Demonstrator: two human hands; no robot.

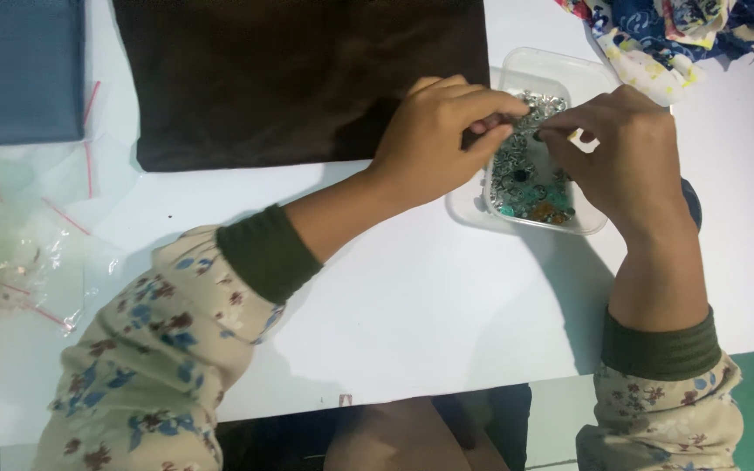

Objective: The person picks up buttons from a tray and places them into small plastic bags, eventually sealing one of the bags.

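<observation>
White bench (pixel 412 305) carries a clear plastic container (pixel 569 70) of small metal pieces (pixel 525 179) at upper right of the frame. Left hand (pixel 434 139) and right hand (pixel 626 157) meet above it, fingers pinched together on something tiny I cannot tell. Dark cloth (pixel 298 78) lies at upper centre.

Both arms wear loose cream sleeves printed with small blue and reddish-brown flowers. A ribbed dark olive-green cuff of an under-layer sticks out of each sleeve end at the wrist. The left hand (pixel 434 139) and right hand (pixel 626 157) are bare.
</observation>
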